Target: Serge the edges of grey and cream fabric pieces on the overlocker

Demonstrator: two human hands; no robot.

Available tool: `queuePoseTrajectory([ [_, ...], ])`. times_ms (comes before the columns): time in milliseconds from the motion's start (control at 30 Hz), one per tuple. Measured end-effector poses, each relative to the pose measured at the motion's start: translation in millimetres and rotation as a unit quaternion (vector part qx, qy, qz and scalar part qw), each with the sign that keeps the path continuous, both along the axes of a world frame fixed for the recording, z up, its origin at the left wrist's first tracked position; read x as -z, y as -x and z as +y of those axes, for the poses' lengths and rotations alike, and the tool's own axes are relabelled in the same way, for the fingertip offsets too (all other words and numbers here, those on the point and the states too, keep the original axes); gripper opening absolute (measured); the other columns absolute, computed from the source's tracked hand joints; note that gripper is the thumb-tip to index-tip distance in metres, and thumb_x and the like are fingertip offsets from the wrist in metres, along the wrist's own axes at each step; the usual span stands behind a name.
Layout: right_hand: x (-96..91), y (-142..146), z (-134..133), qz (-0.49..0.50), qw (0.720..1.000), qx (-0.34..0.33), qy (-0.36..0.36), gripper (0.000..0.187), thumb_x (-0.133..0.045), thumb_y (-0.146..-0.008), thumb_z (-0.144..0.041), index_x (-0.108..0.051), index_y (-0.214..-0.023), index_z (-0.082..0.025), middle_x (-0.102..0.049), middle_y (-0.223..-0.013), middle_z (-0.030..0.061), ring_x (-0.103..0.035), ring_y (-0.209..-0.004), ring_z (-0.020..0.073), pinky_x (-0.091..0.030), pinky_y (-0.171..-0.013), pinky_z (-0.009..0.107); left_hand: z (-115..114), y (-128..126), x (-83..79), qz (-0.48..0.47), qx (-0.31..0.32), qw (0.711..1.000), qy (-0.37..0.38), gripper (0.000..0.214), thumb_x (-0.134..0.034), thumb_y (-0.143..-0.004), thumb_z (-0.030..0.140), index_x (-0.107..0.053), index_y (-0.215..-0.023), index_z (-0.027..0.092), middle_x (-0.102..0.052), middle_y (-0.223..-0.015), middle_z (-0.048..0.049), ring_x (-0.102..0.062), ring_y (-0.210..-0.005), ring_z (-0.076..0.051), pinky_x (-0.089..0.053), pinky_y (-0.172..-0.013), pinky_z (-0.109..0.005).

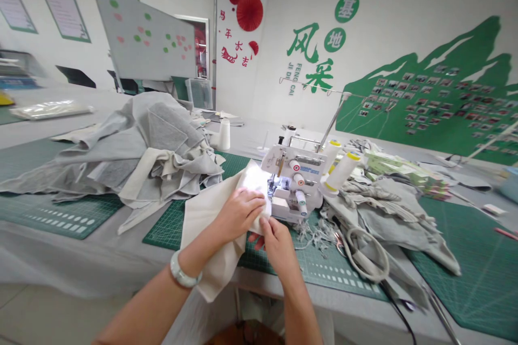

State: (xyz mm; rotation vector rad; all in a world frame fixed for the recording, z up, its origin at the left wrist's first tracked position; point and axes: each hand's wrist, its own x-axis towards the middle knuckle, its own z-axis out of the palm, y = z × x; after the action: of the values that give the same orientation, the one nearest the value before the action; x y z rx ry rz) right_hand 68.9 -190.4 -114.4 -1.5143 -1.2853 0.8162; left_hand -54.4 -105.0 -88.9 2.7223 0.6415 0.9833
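A cream fabric piece (210, 210) lies over a green cutting mat (324, 264) and hangs off the table's front edge. My left hand (238, 213), with a white bracelet on the wrist, rests flat on the fabric, fingers stretched toward the white overlock sewing machine (293, 180). My right hand (275, 237) pinches the fabric's edge just in front of the machine's lit needle area. Thread cones (342, 170) stand on the machine's right side.
A heap of grey and cream fabric (133, 151) covers the table to the left. More grey fabric and a strap loop (372, 259) lie on the right, with thread scraps (315, 232) near the machine. A whiteboard (145, 38) stands behind.
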Motion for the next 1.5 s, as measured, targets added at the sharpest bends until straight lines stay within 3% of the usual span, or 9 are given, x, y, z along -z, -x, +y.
queuePoseTrajectory([
  [133,-4.6,-3,-5,-0.040,0.999,0.006,0.009,0.039,-0.034,-0.093,-0.046,-0.054,-0.071,-0.020,-0.068,-0.062,0.0019,-0.058,-0.047,0.0137,-0.040,-0.050,0.023,4,2,0.6,0.003,0.003,1.000,0.008,0.029,-0.038,-0.095,0.018,-0.061,-0.111,0.019,-0.063,-0.121,-0.0058,-0.053,-0.117,-0.019,-0.032,-0.107,-0.043],
  [200,-11.7,-5,-11,-0.115,0.992,0.053,0.018,0.038,-0.037,-0.093,-0.045,-0.054,-0.069,-0.021,-0.068,-0.062,0.0020,-0.060,-0.050,0.0144,-0.039,-0.052,0.023,7,2,-2.2,0.007,0.009,1.000,0.016,0.029,-0.038,-0.095,0.019,-0.062,-0.111,0.020,-0.063,-0.121,-0.0056,-0.052,-0.118,-0.019,-0.032,-0.107,-0.043],
  [267,-20.6,-5,-19,-0.219,0.966,0.134,0.021,0.036,-0.041,-0.092,-0.045,-0.058,-0.072,-0.021,-0.069,-0.066,0.0036,-0.063,-0.056,0.0167,-0.036,-0.052,0.024,11,2,-6.1,0.012,0.018,0.999,0.026,0.029,-0.038,-0.095,0.021,-0.062,-0.111,0.021,-0.063,-0.121,-0.0049,-0.053,-0.118,-0.018,-0.031,-0.107,-0.043],
  [367,-31.1,-2,-27,-0.301,0.930,0.211,-0.020,0.033,-0.040,-0.093,-0.045,-0.062,-0.084,-0.021,-0.071,-0.074,0.0051,-0.065,-0.063,0.0190,-0.034,-0.054,0.025,14,2,-11.5,0.021,0.030,0.999,0.038,0.029,-0.039,-0.095,0.022,-0.064,-0.110,0.022,-0.063,-0.121,-0.0041,-0.053,-0.116,-0.018,-0.031,-0.108,-0.042],
  [467,-31.8,4,-29,-0.290,0.935,0.183,-0.092,0.036,-0.037,-0.094,-0.046,-0.062,-0.092,-0.021,-0.070,-0.072,0.0038,-0.064,-0.060,0.0176,-0.036,-0.055,0.025,17,1,-14.2,0.024,0.031,0.998,0.048,0.028,-0.040,-0.094,0.023,-0.065,-0.108,0.022,-0.064,-0.120,-0.0037,-0.054,-0.116,-0.018,-0.031,-0.108,-0.042],
  [833,-3.9,9,-30,-0.253,0.944,0.117,-0.175,0.025,-0.043,-0.095,-0.034,-0.064,-0.098,-0.020,-0.070,-0.076,0.0026,-0.065,-0.061,0.0145,-0.043,-0.059,0.022,29,-5,-14.5,0.011,0.019,0.998,0.062,0.023,-0.053,-0.088,0.024,-0.067,-0.105,0.020,-0.065,-0.119,-0.0053,-0.056,-0.115,-0.020,-0.038,-0.105,-0.040],
  [967,22.3,4,-37,-0.249,0.938,0.108,-0.217,0.023,-0.044,-0.095,-0.029,-0.064,-0.098,-0.018,-0.072,-0.084,0.0048,-0.067,-0.067,0.0142,-0.046,-0.064,0.022,36,-5,-17.5,0.019,0.038,0.996,0.076,0.024,-0.054,-0.086,0.022,-0.068,-0.106,0.018,-0.065,-0.119,-0.0068,-0.058,-0.112,-0.020,-0.040,-0.104,-0.038],
  [1167,62.0,-5,-49,-0.261,0.937,0.114,-0.200,0.025,-0.042,-0.095,-0.028,-0.065,-0.095,-0.017,-0.073,-0.079,0.0057,-0.068,-0.062,0.0146,-0.048,-0.059,0.022,43,-5,-24.2,0.025,0.056,0.993,0.104,0.026,-0.055,-0.086,0.023,-0.069,-0.107,0.018,-0.064,-0.122,-0.0073,-0.059,-0.112,-0.020,-0.043,-0.101,-0.036],
  [1500,68.5,-4,-47,-0.295,0.929,0.113,-0.193,0.026,-0.041,-0.096,-0.029,-0.065,-0.095,-0.017,-0.073,-0.081,0.0062,-0.069,-0.064,0.0158,-0.050,-0.061,0.023,52,-9,-23.7,0.035,0.037,0.993,0.106,0.027,-0.055,-0.086,0.026,-0.069,-0.108,0.019,-0.064,-0.123,-0.0067,-0.059,-0.112,-0.021,-0.043,-0.101,-0.036],
])
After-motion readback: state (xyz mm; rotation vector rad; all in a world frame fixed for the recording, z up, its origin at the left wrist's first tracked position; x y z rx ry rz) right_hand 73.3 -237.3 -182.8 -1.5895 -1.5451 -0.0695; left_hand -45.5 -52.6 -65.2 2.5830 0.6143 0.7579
